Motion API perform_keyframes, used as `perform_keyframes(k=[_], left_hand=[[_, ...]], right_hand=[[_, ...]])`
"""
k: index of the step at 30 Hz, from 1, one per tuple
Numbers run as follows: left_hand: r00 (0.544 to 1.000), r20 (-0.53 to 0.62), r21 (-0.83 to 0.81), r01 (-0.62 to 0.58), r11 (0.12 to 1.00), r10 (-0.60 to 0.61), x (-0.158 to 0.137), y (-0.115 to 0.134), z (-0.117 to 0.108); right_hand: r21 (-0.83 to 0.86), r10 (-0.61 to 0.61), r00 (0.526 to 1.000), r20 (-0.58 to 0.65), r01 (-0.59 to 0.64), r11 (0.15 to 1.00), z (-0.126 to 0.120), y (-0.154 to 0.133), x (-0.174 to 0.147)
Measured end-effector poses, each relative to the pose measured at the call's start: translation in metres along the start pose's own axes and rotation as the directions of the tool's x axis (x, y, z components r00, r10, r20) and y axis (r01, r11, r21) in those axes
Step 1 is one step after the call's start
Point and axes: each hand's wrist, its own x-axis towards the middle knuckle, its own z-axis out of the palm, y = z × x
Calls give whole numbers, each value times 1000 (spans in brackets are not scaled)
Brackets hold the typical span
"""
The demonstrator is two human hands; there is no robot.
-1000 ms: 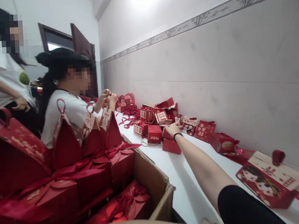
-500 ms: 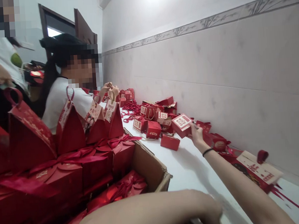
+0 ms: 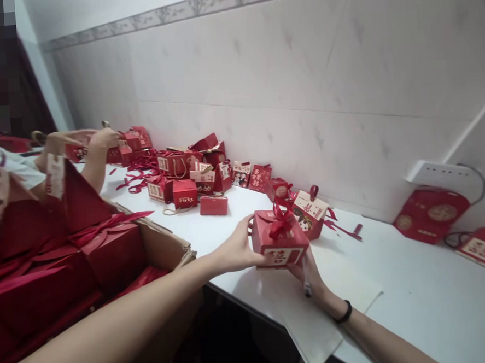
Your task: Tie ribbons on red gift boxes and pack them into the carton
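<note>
Both of my hands hold a red gift box (image 3: 279, 238) just above the near edge of the white table. A dark red ribbon bow (image 3: 281, 223) is on its top, and a cream label with red characters is on its front. My left hand (image 3: 239, 248) grips the box's left side, thumb at the front and fingertips behind. At the lower right, my right hand (image 3: 313, 276) is closed around the box, its fingers partly hidden. A thin pen-like grey object (image 3: 307, 282) sticks down from that hand. Right behind stands a red and cream box with a ribbon loop (image 3: 310, 213).
Left of me, an open cardboard carton (image 3: 164, 238) is packed with red boxes. More red boxes (image 3: 184, 194) and ribbons lie along the wall. A power strip (image 3: 439, 172) and flat red packets (image 3: 431, 214) are at right. At left, a co-worker's hands (image 3: 104, 139) handle boxes.
The view has turned right. My right hand has brought a box from the pile to the near table edge. My left hand, earlier low and out of sight, now holds the box too.
</note>
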Motion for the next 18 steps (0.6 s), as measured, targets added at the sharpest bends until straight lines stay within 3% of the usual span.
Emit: perform_keyframes(k=[3, 8, 13, 18], left_hand=[[994, 76, 104, -84, 991, 76, 0, 0, -4], [989, 106, 138, -117, 983, 103, 0, 1, -4], [995, 96, 122, -25, 992, 13, 1, 2, -1], [999, 36, 84, 23, 996, -26, 2, 2, -2]], right_hand=[[53, -84, 996, 33, 82, 995, 2, -2, -2], [109, -65, 997, 51, 59, 992, 8, -7, -1], [17, -131, 991, -24, 131, 991, 9, -5, -2], [36, -30, 997, -67, 32, 999, 7, -6, -1]])
